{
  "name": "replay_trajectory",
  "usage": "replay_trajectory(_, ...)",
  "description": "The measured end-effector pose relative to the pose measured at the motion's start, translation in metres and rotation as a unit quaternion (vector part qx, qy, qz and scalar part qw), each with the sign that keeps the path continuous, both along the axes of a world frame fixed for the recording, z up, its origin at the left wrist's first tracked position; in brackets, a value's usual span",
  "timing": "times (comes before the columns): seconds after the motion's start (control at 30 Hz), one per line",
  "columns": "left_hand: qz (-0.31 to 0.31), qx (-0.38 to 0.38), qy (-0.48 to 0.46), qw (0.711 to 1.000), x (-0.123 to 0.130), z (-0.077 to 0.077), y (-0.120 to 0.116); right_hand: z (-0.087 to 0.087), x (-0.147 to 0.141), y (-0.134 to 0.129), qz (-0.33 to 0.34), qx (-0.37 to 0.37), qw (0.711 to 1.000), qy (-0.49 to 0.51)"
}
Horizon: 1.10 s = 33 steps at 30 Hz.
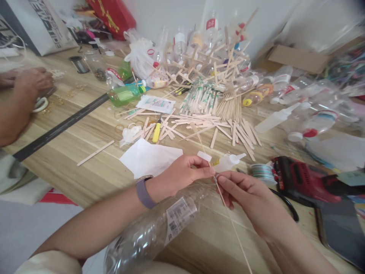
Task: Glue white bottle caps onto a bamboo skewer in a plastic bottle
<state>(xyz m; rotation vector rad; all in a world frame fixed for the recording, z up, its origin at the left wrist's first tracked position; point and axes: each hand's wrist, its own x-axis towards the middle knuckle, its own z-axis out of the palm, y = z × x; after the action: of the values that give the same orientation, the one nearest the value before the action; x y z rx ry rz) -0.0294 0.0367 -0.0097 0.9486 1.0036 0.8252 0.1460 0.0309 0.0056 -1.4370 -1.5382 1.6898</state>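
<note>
My left hand pinches a long thin wooden stick between thumb and fingertips. Close below that grip, the closed fingers of my right hand meet on the same stick. A small greenish bit, too small to name, sits between the fingertips. The stick slants from the pile of craft sticks down toward my lap. Beneath my forearms lies a large clear plastic bottle on its side, with a printed label. Just behind my hands are a white glue bottle with a pointed nozzle and a small white piece.
White paper and a yellow-handled screwdriver lie ahead. On the right are a thread spool, a red-black power tool and a dark phone. Plastic bottles crowd the back. Another person's hands are at left.
</note>
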Motion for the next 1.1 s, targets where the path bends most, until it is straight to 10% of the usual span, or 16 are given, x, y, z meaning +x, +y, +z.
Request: replay_trajectory(1.1, -0.011, -0.002, -0.007, 1.000, 0.0021, -0.0023, -0.0002, -0.0005, 0.0019, 0.0028, 0.008, -0.010, 0.998, -0.062)
